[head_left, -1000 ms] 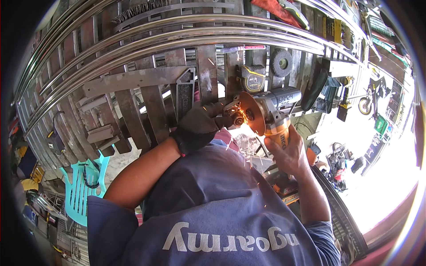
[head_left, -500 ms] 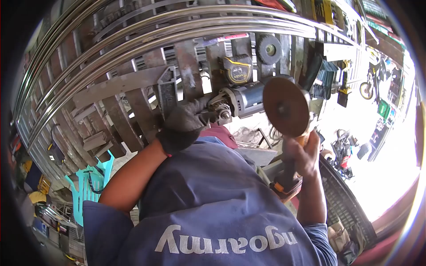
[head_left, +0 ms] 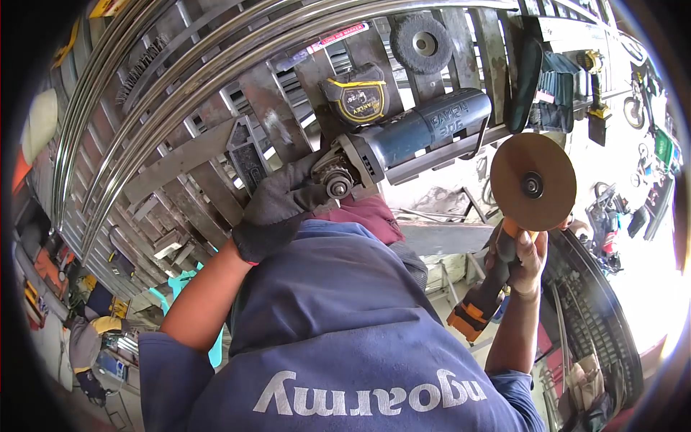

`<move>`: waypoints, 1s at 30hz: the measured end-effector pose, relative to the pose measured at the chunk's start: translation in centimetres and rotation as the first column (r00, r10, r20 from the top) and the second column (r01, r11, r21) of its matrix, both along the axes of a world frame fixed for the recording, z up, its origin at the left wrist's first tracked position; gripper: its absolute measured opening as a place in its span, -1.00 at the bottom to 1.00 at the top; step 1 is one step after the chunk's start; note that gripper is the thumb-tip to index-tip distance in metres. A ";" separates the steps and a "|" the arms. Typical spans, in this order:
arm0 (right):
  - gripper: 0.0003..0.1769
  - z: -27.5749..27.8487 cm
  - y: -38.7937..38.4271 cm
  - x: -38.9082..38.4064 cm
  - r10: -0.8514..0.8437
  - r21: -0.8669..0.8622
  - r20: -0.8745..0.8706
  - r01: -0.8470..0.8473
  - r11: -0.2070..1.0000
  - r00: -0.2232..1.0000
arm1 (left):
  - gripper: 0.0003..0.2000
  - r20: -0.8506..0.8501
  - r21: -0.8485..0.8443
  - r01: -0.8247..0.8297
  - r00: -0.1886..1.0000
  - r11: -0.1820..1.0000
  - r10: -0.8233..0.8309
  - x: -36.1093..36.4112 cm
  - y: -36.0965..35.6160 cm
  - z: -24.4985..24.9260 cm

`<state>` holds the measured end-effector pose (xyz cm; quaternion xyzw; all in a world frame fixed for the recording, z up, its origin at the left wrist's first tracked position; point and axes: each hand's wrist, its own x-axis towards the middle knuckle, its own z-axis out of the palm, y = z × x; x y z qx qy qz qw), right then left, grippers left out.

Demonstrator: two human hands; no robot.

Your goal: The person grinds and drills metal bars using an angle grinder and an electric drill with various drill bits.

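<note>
My left hand (head_left: 282,205), in a dark glove, is closed at the gear head of a blue corded angle grinder (head_left: 417,133). This grinder lies along the near edge of the slatted metal bench, its bare spindle showing and no disc on it. My right hand (head_left: 529,263), ungloved, grips an orange and black cordless angle grinder (head_left: 507,248) on the right side. Its brown round disc (head_left: 531,155) points up, flat face towards me, and its orange battery end hangs down. Beyond the blue grinder sit a Stanley tape measure (head_left: 358,97) and a round abrasive wheel (head_left: 423,43).
Long shiny metal tubes (head_left: 180,90) run across the slatted bench (head_left: 277,108). A red and white marker (head_left: 338,37) lies behind the tape measure. A yellow and black drill (head_left: 594,83) is at the far right. At lower left, another person's gloved hand (head_left: 91,387) shows. A turquoise chair (head_left: 176,284) stands left.
My right hand has moved the cordless grinder to the right, and its disc has turned to face me. The view has shifted closer to the bench. My left hand stays at the blue grinder.
</note>
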<state>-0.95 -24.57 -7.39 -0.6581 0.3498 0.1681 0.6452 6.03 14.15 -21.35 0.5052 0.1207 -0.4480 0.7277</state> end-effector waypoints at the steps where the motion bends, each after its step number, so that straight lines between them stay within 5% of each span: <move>1: -0.30 -0.2 0.1 -0.1 0.008 0.000 -0.008 -0.008 1.000 1.000 | -0.32 -0.016 0.033 0.018 1.000 0.999 -0.017 0.2 0.1 0.3; 13: -0.34 -0.2 4.3 1.3 0.188 -0.023 -0.141 -0.193 0.981 0.972 | -0.37 0.029 -0.004 -0.020 0.999 1.000 0.020 0.1 -0.6 0.6; 18: -0.20 1.4 7.0 2.9 0.206 -0.126 -0.038 -0.209 0.970 0.978 | -0.40 0.070 0.097 0.068 0.995 0.993 -0.075 0.8 0.0 1.6; 22: -0.25 3.5 7.0 2.8 0.185 -0.247 0.085 -0.160 0.956 0.979 | -0.47 0.195 -0.002 -0.110 0.975 0.994 0.109 -1.8 -0.5 -0.8; 25: -0.46 5.4 7.8 2.8 0.196 -0.420 0.265 -0.070 0.905 0.944 | -0.54 0.300 0.215 0.044 0.948 0.976 -0.109 -2.5 1.6 0.2; 30: -0.45 10.2 7.2 3.0 0.222 -0.396 0.407 -0.047 0.917 0.886 | -0.64 0.561 0.301 0.048 0.798 0.952 -0.217 -4.6 5.8 6.8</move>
